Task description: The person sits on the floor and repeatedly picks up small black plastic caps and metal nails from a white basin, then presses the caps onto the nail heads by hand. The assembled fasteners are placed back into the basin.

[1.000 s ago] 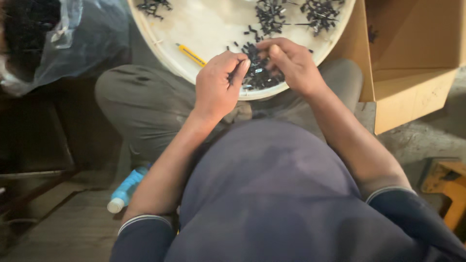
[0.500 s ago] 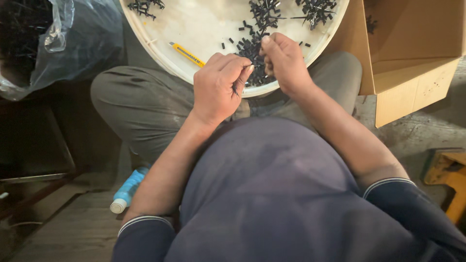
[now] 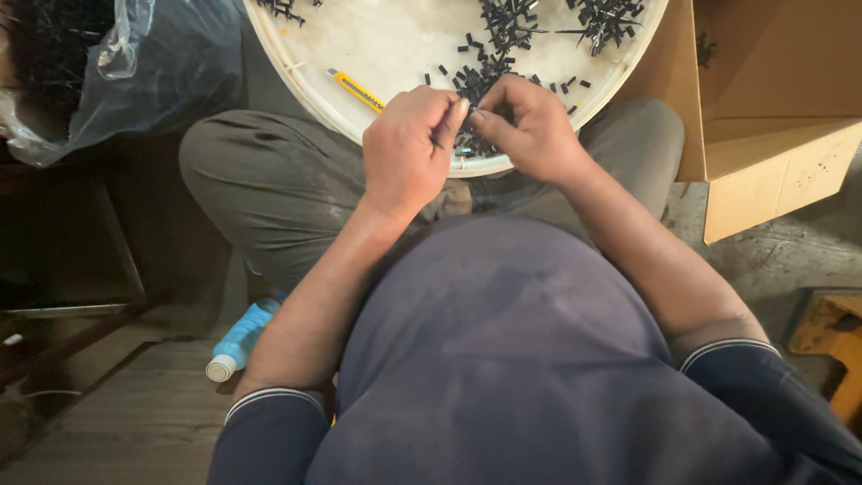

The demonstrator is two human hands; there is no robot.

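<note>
Sitting with knees spread, a person in a dark blue shirt is balancing a round white tray [image 3: 296,67] across grey trousers and is working at its near rim. The left hand [image 3: 409,148] is curling into a loose fist, its thumb and forefinger pinching narrowly around a small black plastic piece [image 3: 468,110] that is barely showing between the fingertips. The right hand [image 3: 530,126] is meeting it from the other side, its fingertips closing tight and touching the same piece, so that both hands are gripping it just above the tray's near edge. Directly behind the hands, a heap of loose black pieces [image 3: 494,45] is lying on the tray, with a further cluster [image 3: 611,16] sitting toward the far right rim and a smaller cluster [image 3: 280,7] toward the far left. A yellow utility knife [image 3: 356,90] is resting on the tray just left of the left hand, apart from it. To the right of the tray, an open cardboard box [image 3: 772,135] is standing on the floor. At upper left, a clear plastic bag [image 3: 117,63] is holding dark material. Beside the left forearm, low on the floor, a light blue bottle with a white cap [image 3: 241,339] is lying on its side.
</note>
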